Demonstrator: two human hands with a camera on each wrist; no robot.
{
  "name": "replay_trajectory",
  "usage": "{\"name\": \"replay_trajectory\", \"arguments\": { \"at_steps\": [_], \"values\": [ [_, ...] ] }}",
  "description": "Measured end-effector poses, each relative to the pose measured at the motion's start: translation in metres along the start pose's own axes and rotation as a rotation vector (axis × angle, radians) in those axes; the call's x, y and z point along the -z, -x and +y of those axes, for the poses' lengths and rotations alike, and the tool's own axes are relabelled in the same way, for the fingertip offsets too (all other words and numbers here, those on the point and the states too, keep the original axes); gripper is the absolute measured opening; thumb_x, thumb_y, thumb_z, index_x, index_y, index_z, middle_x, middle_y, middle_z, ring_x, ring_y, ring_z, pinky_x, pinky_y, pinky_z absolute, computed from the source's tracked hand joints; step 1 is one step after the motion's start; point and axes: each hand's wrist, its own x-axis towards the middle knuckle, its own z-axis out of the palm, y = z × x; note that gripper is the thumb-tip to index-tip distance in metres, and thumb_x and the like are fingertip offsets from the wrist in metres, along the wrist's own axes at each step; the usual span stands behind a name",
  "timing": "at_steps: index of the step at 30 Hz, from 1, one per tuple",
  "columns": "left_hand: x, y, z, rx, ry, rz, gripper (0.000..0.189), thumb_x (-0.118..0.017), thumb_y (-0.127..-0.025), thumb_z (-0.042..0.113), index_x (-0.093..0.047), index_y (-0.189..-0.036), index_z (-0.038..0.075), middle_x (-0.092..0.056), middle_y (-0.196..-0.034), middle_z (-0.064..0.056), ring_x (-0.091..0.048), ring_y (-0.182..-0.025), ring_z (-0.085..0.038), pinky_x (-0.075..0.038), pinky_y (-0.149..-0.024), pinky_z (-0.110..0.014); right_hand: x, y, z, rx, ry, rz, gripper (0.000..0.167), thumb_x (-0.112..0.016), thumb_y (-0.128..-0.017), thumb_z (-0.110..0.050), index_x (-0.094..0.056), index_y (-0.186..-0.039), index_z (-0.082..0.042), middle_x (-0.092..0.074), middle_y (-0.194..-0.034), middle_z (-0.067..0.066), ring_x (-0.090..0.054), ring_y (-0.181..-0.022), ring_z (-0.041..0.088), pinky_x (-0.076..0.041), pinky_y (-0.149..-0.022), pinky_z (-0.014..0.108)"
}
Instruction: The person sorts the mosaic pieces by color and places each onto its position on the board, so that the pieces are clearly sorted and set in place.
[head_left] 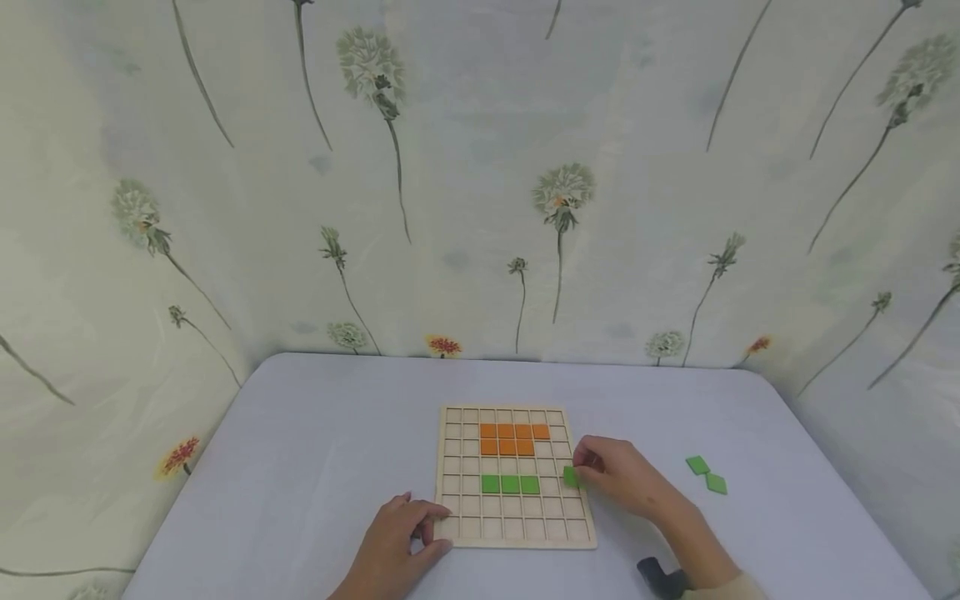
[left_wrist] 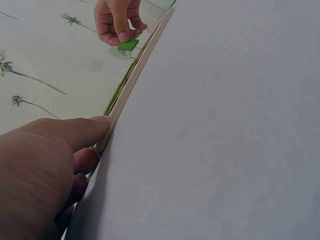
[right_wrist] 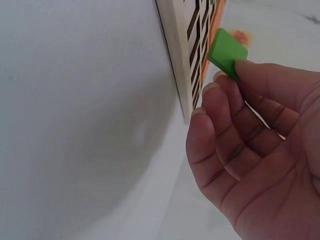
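Note:
A square wooden grid board lies on the table, several orange tiles in its far rows and three green tiles in a row nearer its middle. At the board's near left corner my left hand grips the edge, thumb and index finger on it. Between thumb and fingertips, my right hand pinches a green square tile. This tile overlaps the board's right side in the head view; the right wrist view shows it tilted.
Two loose green tiles lie on the white table to the right of my right hand. A black object sits by the right forearm. A cloth printed with dandelions hangs behind the table.

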Motion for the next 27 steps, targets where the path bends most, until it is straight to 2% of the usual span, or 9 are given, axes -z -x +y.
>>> {"name": "replay_trajectory", "arguments": {
  "at_steps": [5,10,14,27],
  "values": [
    [-0.001,0.0,0.0,0.03,0.006,-0.017,0.031,-0.086,-0.088,0.027,-0.072,-0.115,0.023,-0.052,-0.077,0.022,-0.05,-0.086,0.0,-0.037,-0.12,-0.053,-0.006,-0.005,-0.005,0.036,-0.012,-0.021,0.013,-0.074,-0.095,-0.009,-0.065,-0.092,-0.018,-0.064,-0.085,-0.008,-0.058,-0.082,0.012,-0.053,-0.072,0.028],
    [-0.001,0.001,0.0,0.031,0.009,-0.021,0.031,-0.085,-0.088,0.027,-0.072,-0.116,0.023,-0.052,-0.077,0.022,-0.05,-0.085,0.0,-0.037,-0.12,-0.053,-0.01,-0.006,-0.007,0.098,-0.011,-0.036,0.014,-0.074,-0.095,-0.008,-0.064,-0.091,-0.017,-0.063,-0.084,-0.009,-0.058,-0.081,0.013,-0.052,-0.07,0.028],
    [-0.001,0.001,0.001,0.038,0.011,-0.024,0.033,-0.085,-0.088,0.027,-0.072,-0.117,0.022,-0.052,-0.077,0.021,-0.05,-0.085,0.0,-0.036,-0.12,-0.052,-0.012,-0.006,-0.01,0.115,-0.017,-0.046,0.014,-0.073,-0.096,-0.007,-0.064,-0.091,-0.017,-0.063,-0.084,-0.009,-0.058,-0.08,0.013,-0.052,-0.07,0.027],
    [0.001,0.001,0.002,0.022,0.009,-0.014,0.033,-0.086,-0.087,0.026,-0.072,-0.117,0.022,-0.051,-0.077,0.022,-0.049,-0.085,0.0,-0.037,-0.12,-0.051,-0.028,-0.009,-0.02,0.172,0.021,-0.09,0.011,-0.073,-0.097,-0.012,-0.066,-0.094,-0.019,-0.061,-0.084,-0.014,-0.057,-0.079,0.008,-0.052,-0.07,0.027]
  ]
}}
